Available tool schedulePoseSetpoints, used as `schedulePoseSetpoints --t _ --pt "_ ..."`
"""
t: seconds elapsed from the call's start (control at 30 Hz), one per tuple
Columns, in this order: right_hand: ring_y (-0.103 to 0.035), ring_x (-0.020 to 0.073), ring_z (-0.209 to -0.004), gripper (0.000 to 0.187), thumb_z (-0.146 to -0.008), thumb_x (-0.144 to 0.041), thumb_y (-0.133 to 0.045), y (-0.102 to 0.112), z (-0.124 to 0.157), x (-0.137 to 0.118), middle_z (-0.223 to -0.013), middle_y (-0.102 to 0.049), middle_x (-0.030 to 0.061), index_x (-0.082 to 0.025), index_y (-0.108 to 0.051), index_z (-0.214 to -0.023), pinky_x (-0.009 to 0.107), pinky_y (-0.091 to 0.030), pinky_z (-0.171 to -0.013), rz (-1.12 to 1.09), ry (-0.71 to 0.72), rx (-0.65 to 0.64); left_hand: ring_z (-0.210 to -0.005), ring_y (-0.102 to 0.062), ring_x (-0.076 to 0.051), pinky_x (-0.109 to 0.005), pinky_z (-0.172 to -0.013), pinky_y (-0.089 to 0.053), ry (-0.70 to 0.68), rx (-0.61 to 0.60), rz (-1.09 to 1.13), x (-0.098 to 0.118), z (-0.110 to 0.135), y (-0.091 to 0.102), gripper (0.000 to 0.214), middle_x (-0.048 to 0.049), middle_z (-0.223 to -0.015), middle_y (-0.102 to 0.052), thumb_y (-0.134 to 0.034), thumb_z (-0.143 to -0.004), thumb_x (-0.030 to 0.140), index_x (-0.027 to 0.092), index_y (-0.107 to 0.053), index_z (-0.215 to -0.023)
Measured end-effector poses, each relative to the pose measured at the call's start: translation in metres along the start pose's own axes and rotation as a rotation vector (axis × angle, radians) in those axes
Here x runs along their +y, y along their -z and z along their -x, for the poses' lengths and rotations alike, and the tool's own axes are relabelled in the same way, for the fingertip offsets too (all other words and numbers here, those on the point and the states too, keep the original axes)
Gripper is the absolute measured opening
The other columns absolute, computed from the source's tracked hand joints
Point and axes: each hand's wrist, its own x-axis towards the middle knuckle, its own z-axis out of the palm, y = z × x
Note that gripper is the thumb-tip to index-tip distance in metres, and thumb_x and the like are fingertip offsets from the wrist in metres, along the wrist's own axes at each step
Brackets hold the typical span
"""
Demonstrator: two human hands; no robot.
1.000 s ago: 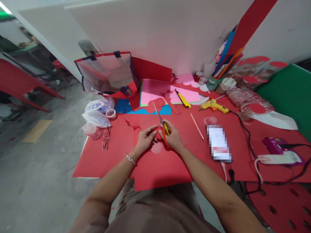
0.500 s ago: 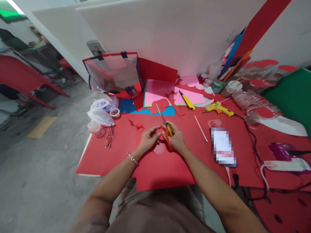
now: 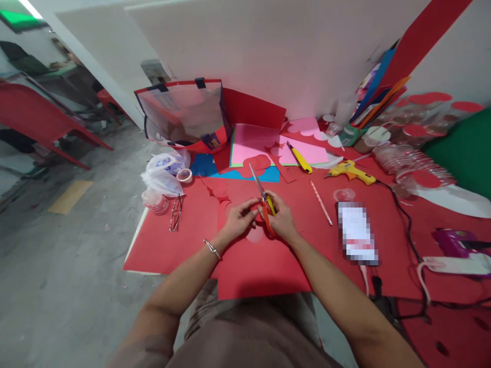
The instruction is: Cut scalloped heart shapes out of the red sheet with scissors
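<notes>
My right hand (image 3: 281,214) is closed round scissors (image 3: 268,217) with orange and yellow handles, their blades pointing away from me. Close beside it, my left hand (image 3: 240,220) pinches what looks like a small piece of red paper, hard to make out against the red sheet below. A pale pink circle (image 3: 254,234) lies on the sheet beneath my hands. Beyond the scissor tips are red paper circles (image 3: 257,164) on pink and blue paper. Red paper offcuts (image 3: 218,195) lie to the left of them.
A yellow utility knife (image 3: 299,157), a striped pencil (image 3: 321,203), a yellow glue gun (image 3: 351,172) and a phone (image 3: 356,232) with cables lie to the right. Eyeglasses (image 3: 175,213), a plastic bag (image 3: 161,176) and a tote bag (image 3: 184,115) are on the left. Clear plastic lids (image 3: 410,161) stand far right.
The whole view has shifted slightly, so things sit a little further right in it. Both hands keep nearly the same pose, and the scissors stay in my right hand.
</notes>
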Motion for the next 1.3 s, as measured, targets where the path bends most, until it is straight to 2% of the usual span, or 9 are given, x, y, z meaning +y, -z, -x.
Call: schedulePoseSetpoints --t 0.27,0.4,0.53,0.63,0.8,1.07,1.2,1.3 --pt "-0.063 0.0174 -0.075 0.050 -0.084 -0.030 -0.075 -0.0015 0.0006 0.0056 -0.093 -0.070 0.0014 -0.023 -0.063 -0.132 0.030 -0.055 -0.071 0.003 0.013 0.024 -0.043 -0.059 -0.010 -0.024 -0.045 -0.054 -0.024 0.125 0.014 0.0019 -0.0021 -0.0012 0.050 0.0027 -0.068 -0.066 -0.083 -0.082 0.048 0.012 -0.074 -0.116" --pt "-0.065 0.0178 -0.078 0.053 -0.083 -0.028 -0.075 -0.0003 -0.0001 0.0068 -0.099 -0.072 0.0030 -0.022 -0.063 -0.133 0.031 -0.056 -0.075 -0.008 0.031 0.023 -0.048 -0.061 -0.009 -0.024 -0.049 -0.055 -0.002 0.059 0.029 0.0018 -0.0025 -0.0008 0.059 0.0032 -0.072 -0.065 -0.086 -0.079 0.050 0.013 -0.071 -0.123" --pt "-0.063 0.0171 -0.075 0.056 -0.080 -0.026 -0.075 0.0005 -0.0006 0.0045 -0.098 -0.072 0.0028 -0.022 -0.062 -0.134 0.030 -0.055 -0.072 -0.025 0.011 0.031 -0.051 -0.062 -0.009 -0.023 -0.053 -0.055 0.021 -0.022 0.025 -0.0005 -0.0028 0.0006 0.069 0.0053 -0.072 -0.062 -0.090 -0.076 0.047 0.015 -0.068 -0.133" --pt "-0.064 0.0182 -0.076 0.053 -0.081 -0.026 -0.074 -0.0003 0.0001 0.0020 -0.092 -0.071 0.0016 -0.021 -0.063 -0.133 0.030 -0.056 -0.072 -0.018 -0.009 0.021 -0.050 -0.064 -0.010 -0.025 -0.053 -0.057 0.008 -0.027 0.019 -0.0034 -0.0040 0.0027 0.066 0.0045 -0.070 -0.063 -0.087 -0.079 0.047 0.013 -0.068 -0.133" --pt "-0.067 0.0195 -0.080 0.051 -0.082 -0.025 -0.074 -0.0020 0.0016 0.0013 -0.091 -0.070 0.0015 -0.022 -0.064 -0.131 0.032 -0.057 -0.076 0.006 0.022 -0.002 -0.051 -0.065 -0.011 -0.027 -0.055 -0.060 0.001 -0.027 0.030 -0.0042 -0.0040 0.0043 0.057 -0.0013 -0.080 -0.072 -0.083 -0.082 0.042 0.011 -0.071 -0.128" --pt "-0.066 0.0195 -0.080 0.050 -0.084 -0.030 -0.075 -0.0035 0.0017 0.0038 -0.092 -0.071 0.0022 -0.022 -0.064 -0.132 0.031 -0.057 -0.075 0.009 0.012 0.032 -0.045 -0.060 -0.010 -0.024 -0.048 -0.055 0.004 0.066 0.035 0.0012 -0.0020 -0.0005 0.050 0.0065 -0.062 -0.060 -0.084 -0.079 0.041 0.013 -0.072 -0.119" --pt "-0.065 0.0179 -0.079 0.052 -0.083 -0.027 -0.074 -0.0026 0.0017 0.0003 -0.098 -0.072 0.0029 -0.022 -0.063 -0.134 0.030 -0.056 -0.073 -0.004 0.014 0.026 -0.043 -0.057 -0.009 -0.020 -0.043 -0.048 -0.013 0.126 0.038 0.0016 -0.0036 -0.0014 0.046 0.0061 -0.061 -0.060 -0.085 -0.078 0.043 0.013 -0.072 -0.111" --pt "-0.065 0.0181 -0.079 0.050 -0.083 -0.026 -0.074 -0.0017 0.0021 -0.0030 -0.093 -0.070 0.0020 -0.022 -0.064 -0.132 0.030 -0.056 -0.074 0.011 0.015 0.018 -0.044 -0.058 -0.009 -0.020 -0.043 -0.048 -0.012 0.144 0.031 0.0017 -0.0044 -0.0004 0.044 0.0045 -0.061 -0.062 -0.085 -0.078 0.044 0.013 -0.074 -0.108"
